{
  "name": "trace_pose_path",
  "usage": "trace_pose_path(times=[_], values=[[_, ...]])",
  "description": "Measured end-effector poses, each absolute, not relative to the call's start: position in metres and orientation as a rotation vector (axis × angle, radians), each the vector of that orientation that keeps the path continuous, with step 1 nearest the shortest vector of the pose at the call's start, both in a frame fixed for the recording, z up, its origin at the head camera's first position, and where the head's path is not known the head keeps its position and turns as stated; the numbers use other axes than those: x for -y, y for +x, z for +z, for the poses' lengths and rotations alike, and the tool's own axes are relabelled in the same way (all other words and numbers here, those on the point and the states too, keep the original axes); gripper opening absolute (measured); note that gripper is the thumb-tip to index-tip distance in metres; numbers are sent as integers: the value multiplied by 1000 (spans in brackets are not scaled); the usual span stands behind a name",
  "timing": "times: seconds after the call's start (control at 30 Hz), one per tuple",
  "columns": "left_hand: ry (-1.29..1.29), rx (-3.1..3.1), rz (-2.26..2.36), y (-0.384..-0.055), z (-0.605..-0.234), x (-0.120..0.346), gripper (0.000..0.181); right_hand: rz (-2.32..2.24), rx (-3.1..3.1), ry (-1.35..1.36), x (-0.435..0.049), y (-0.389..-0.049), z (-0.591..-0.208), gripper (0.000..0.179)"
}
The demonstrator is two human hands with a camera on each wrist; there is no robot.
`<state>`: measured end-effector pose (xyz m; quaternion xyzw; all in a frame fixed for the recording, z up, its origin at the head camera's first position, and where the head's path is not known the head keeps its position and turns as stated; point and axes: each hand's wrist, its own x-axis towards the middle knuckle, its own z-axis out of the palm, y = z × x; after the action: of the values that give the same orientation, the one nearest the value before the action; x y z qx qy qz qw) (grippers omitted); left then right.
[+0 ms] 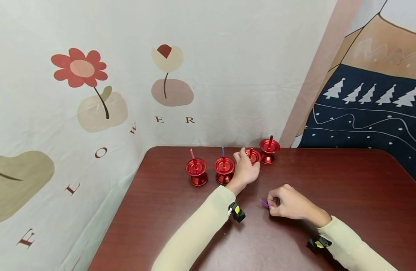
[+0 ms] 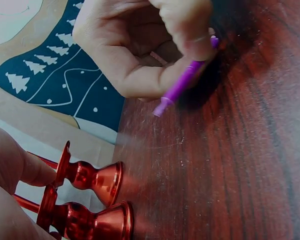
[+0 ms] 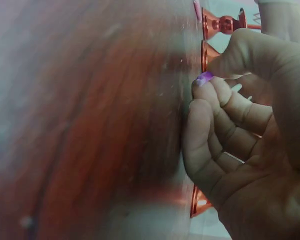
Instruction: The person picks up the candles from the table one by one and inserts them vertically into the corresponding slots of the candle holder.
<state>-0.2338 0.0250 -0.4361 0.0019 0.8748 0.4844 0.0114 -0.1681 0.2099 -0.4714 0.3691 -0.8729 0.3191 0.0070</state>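
Note:
My left hand [image 1: 246, 169] reaches to the back of the table and grips a red metal candle holder [image 1: 257, 159] by its dish. In the left wrist view, fingers and thumb are on the rim of that holder [image 2: 85, 220], whose base is on the table. Between the thumb and fingers of my right hand [image 1: 292, 202] is a thin purple candle [image 2: 182, 86], pinched just above the tabletop. Two holders stand to the left, one with a pink candle [image 1: 192, 153] and one with a blue candle [image 1: 223, 151]. Another red holder [image 1: 267, 158] stands at the right.
The dark reddish-brown table [image 1: 153, 226] meets a white cloth backdrop [image 1: 245, 75] with printed flowers behind the holders. A dark blue panel with printed trees [image 1: 367, 128] hangs at the right. A black wrist camera [image 1: 237, 212] is strapped to the left sleeve.

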Motion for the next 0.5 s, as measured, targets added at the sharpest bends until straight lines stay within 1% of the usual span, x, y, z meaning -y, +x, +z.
trace_pose_path(times=[0.23,0.5], values=[[74,-2736,1497,-224,-437,-22,77,1085,2683,1077,-218,-170,-473,30],[126,-2738,1469,-213,-439,-19,77,1149,2616,974,-217,-180,-462,32]])
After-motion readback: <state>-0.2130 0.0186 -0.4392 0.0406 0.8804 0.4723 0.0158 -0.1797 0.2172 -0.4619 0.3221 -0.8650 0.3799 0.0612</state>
